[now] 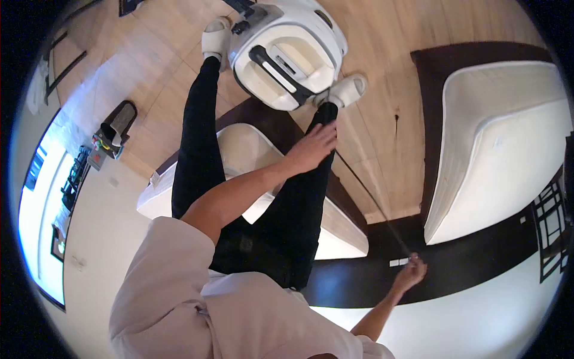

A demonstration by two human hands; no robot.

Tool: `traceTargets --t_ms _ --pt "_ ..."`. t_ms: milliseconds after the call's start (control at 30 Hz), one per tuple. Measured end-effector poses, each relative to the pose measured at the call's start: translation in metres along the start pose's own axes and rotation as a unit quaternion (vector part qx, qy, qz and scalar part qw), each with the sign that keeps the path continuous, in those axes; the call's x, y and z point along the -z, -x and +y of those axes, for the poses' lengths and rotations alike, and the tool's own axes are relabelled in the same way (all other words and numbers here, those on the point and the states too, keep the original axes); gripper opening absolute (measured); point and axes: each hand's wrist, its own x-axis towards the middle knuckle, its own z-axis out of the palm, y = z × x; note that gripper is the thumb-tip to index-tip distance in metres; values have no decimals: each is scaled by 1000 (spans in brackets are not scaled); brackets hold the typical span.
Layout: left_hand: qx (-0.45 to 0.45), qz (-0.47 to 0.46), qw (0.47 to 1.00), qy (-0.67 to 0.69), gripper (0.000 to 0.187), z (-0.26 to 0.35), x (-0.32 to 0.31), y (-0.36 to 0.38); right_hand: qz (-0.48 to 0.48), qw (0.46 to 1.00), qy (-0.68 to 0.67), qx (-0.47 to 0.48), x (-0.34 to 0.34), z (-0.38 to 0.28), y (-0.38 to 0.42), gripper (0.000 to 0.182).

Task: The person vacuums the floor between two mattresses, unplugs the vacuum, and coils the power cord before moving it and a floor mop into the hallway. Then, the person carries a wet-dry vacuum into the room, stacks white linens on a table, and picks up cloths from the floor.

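My right hand (411,272) is closed on the end of a thin dark cord (373,200), close to a white wall socket plate (396,262) on the dark panel. The cord stretches up toward my right knee, where my leg hides part of it. My left hand (314,146) lies on my right leg near the knee, fingers stretched out and holding nothing. Between my feet stands a white appliance (293,66) with a rounded body and a black-and-white carry handle (276,73). Whether a plug is in my right fingers is too small to make out.
I sit on a white mattress (344,236) on a dark base. To the right is another white mattress (502,149). On the wooden floor (382,78), a dark open container (116,125) stands to the left. A bright window (45,209) is at far left.
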Motion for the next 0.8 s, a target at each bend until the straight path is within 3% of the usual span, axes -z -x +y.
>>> traceTargets --t_ms 33,100,167,233,300,333,367,400,433,533,567,600,633,667,700,733,767,800 --pt "-3 -8 1000 6 24 -5 -9 15 -4 989 136 58 30 -34 -21 8" --pt "105 105 963 226 13 -31 -14 29 -161 981 93 -55 54 -140 -56 7" --pt "131 204 930 277 13 -60 -8 46 -303 952 30 42 52 -220 -81 13" --pt "191 242 832 461 7 -94 -8 72 -346 925 -20 156 30 -294 -89 15" --pt "328 304 624 641 5 -95 35 89 -379 882 -66 273 1 -346 -97 13" --pt "324 310 624 640 5 -103 48 93 -407 861 -84 295 -15 -372 -102 13" --pt "360 328 573 659 6 -114 59 96 -434 837 -102 317 -33 -396 -105 14" --pt "397 344 518 675 8 -121 68 99 -403 842 -103 344 -56 -419 -108 16" --pt "399 350 515 673 8 -124 79 101 -375 845 -103 367 -78 -441 -109 19" --pt "393 422 581 574 9 -148 111 94 -278 856 -209 382 -151 -519 -129 29" --pt "393 429 578 572 9 -155 123 89 -273 872 -165 371 -176 -536 -141 30" --pt "386 424 626 529 11 -158 136 83 -269 886 -120 357 -200 -547 -154 31" --pt "379 415 670 484 12 -161 147 78 -275 883 -120 361 -221 -551 -166 31" --pt "380 421 668 482 12 -163 156 73 -276 880 -91 377 -243 -550 -181 32" --pt "366 408 705 450 13 -165 163 65 -276 875 -60 392 -263 -543 -195 34" --pt "351 395 739 418 14 -166 165 60 -251 873 -110 404 -286 -525 -209 34" --pt "353 401 735 419 14 -167 165 58 -226 867 -159 415 -307 -501 -223 35" --pt "325 402 783 347 16 -169 163 56 -217 879 -152 396 -318 -476 -237 35"
